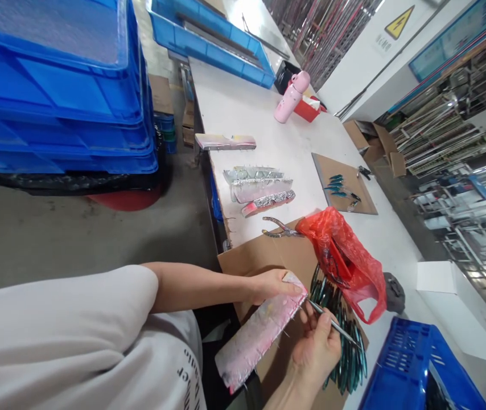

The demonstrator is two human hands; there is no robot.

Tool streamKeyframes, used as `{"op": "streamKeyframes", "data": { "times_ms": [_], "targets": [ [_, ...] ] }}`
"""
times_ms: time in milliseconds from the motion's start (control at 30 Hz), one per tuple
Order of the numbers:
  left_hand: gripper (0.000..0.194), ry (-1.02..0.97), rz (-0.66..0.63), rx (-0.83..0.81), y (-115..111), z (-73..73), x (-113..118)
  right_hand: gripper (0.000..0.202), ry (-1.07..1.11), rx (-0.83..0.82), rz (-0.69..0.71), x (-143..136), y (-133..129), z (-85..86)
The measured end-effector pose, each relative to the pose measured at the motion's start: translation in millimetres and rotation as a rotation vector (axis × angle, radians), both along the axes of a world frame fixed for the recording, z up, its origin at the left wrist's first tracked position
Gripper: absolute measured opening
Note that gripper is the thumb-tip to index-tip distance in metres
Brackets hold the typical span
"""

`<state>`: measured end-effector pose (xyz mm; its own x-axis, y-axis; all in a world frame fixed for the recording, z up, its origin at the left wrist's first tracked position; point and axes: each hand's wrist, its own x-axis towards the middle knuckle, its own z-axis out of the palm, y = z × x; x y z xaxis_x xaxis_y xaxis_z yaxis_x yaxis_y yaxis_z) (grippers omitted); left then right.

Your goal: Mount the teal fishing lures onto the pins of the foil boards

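My left hand grips the top end of a long pink paint-stained foam block that rests tilted over my lap and the table edge. My right hand pinches a thin dark green lure-like piece on a wire, its tip touching the block's upper edge. Several more dark green pieces lie in a heap on the brown cardboard sheet just right of my hands, spilling from a red plastic bag.
Pliers lie beside the bag. Three foam blocks and another one sit farther along the white table. A small cardboard with green pieces, a pink bottle, blue crates and a white box surround it.
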<state>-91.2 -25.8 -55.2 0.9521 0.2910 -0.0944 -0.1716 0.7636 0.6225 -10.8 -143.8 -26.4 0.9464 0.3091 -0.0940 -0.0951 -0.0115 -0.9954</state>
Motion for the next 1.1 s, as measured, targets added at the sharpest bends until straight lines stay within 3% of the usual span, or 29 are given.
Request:
{"op": "streamKeyframes", "data": {
  "times_ms": [400,600,700,800,967,1100],
  "targets": [
    [0.038,0.012,-0.003,-0.027,1.5,-1.6,-0.7,0.024,-0.029,-0.034,0.069,2.7,6.6,6.1],
    [0.039,-0.016,0.012,-0.158,9.7,2.6,-2.0,0.034,-0.087,-0.067,0.134,6.2,-2.0,10.1],
    [0.040,0.028,0.048,-0.211,13.3,3.8,-1.5,0.034,-0.322,-0.352,0.096,26.9,-3.0,14.5],
    [0.041,0.043,0.089,-0.198,13.4,5.4,-1.0,0.033,-0.537,-0.671,0.106,53.4,11.9,13.1],
    [0.038,0.019,0.138,-0.159,11.4,7.9,-1.9,0.027,-0.647,-0.891,0.192,76.9,46.1,-1.3],
    [0.038,0.030,0.136,-0.150,11.5,6.4,-0.1,0.019,-0.681,-1.080,0.273,81.4,52.2,-5.2]
  ]
}}
